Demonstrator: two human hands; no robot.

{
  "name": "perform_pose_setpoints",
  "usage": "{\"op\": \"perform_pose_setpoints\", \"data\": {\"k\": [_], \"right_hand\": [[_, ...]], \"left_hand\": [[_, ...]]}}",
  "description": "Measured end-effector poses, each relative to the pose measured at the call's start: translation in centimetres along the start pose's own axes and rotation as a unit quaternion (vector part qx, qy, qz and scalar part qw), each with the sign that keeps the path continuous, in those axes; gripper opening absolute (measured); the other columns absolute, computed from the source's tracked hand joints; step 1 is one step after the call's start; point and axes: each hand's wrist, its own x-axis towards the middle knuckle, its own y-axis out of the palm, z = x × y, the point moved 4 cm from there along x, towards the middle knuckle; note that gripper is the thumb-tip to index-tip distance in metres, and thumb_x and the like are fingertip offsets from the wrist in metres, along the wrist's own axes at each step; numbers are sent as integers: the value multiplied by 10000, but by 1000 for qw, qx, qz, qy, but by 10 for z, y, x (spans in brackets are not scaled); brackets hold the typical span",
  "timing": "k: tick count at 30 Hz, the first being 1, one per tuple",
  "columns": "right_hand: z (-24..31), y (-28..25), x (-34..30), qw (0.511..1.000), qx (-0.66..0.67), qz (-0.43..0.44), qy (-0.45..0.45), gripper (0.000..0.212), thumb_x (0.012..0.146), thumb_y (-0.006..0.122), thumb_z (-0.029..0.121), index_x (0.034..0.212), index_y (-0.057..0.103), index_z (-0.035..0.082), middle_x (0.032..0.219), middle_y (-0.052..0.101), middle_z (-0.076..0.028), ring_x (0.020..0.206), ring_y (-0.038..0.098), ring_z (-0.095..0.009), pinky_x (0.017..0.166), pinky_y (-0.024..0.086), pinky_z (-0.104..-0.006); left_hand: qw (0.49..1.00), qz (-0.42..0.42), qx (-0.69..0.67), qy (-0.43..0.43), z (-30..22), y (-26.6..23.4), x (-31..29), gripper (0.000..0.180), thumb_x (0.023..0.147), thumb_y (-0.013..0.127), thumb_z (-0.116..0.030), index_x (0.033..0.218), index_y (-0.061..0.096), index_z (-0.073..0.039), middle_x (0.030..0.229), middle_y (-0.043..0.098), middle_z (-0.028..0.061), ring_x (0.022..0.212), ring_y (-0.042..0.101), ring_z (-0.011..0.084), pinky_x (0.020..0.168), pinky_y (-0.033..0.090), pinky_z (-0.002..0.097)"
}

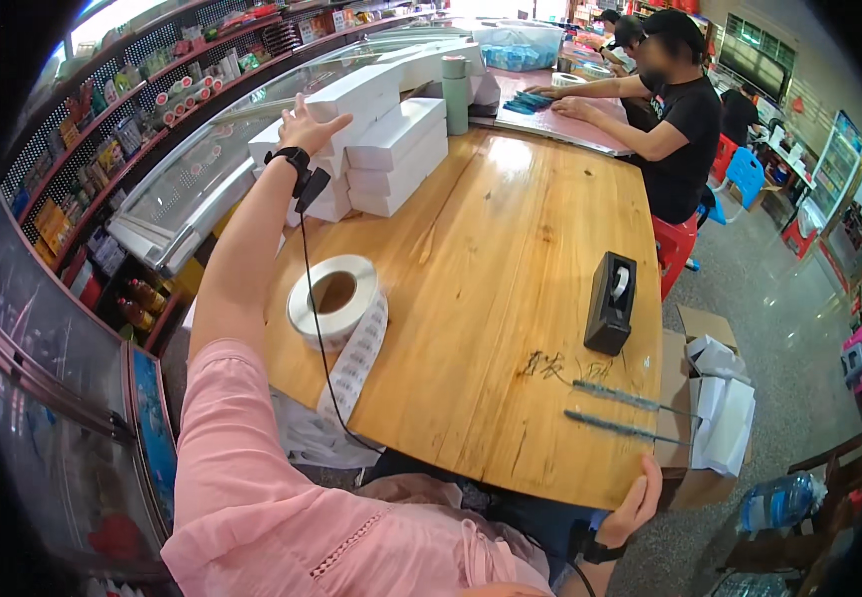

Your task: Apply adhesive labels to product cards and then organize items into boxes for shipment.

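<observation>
My left hand [308, 130] is stretched far forward against a stack of white boxes [391, 149] at the far left of the wooden table [471, 328]. Its fingers are spread, and they appear to touch the boxes without closing round one. At the near right corner, my right hand [634, 503] is beside the table edge with fingers extended and nothing visible in it. Close to that hand, two thin dark wire-like sticks with wrapped ends [618, 395] lie on the wood. A roll of white printed labels [302, 298] lies below my left forearm, its strip trailing over the front edge.
A black tape dispenser [610, 303] stands on the right side. Behind the boxes is a green bottle [455, 95]. Across the table, a person in black [680, 129] handles blue-green items [528, 102]. An open carton [695, 398] with white pieces stands beside the right edge.
</observation>
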Motion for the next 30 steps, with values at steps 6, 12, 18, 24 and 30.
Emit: {"op": "perform_pose_setpoints", "data": {"k": [6,12,18,24,30], "right_hand": [[12,3,6,998,-55,22,-8,301,1096,450,129,1170,672,-62,1353,654,-216,1238,625,-346,1103,472,-449],[5,0,4,997,-64,34,-17,290,1098,436,112,1180,653,-61,1364,648,-217,1264,606,-335,1141,436,-433],[10,-2,3,998,-56,28,-6,275,1085,461,102,1154,677,-54,1339,658,-203,1240,626,-326,1102,467,-439],[61,1,10,895,-412,4,-172,295,1044,601,76,1313,649,-38,1460,611,-232,1356,575,-379,1149,432,-441],[126,81,-11,967,109,229,-19,674,991,705,99,1589,410,-4,1629,460,-210,1446,506,-293,1166,427,-420]], "left_hand": [[999,4,-9,-38,2,-4,19,1319,702,785,-808,1704,243,-143,1620,489,193,1497,468,388,1210,396,518],[991,-85,-101,-3,-29,-16,-30,1005,738,810,-577,1562,492,-99,1512,543,248,1399,535,398,1158,461,447],[911,25,-409,37,-25,-78,-109,756,852,835,-372,1478,541,-68,1273,664,76,1208,642,176,1000,546,317],[765,193,-614,15,-24,-132,-272,526,995,668,-158,1489,506,-71,1376,612,65,1250,633,186,1048,567,392],[637,337,-692,-52,-21,-132,-414,572,994,651,-201,1516,472,-49,1450,604,114,1308,639,258,1105,556,458]]}}
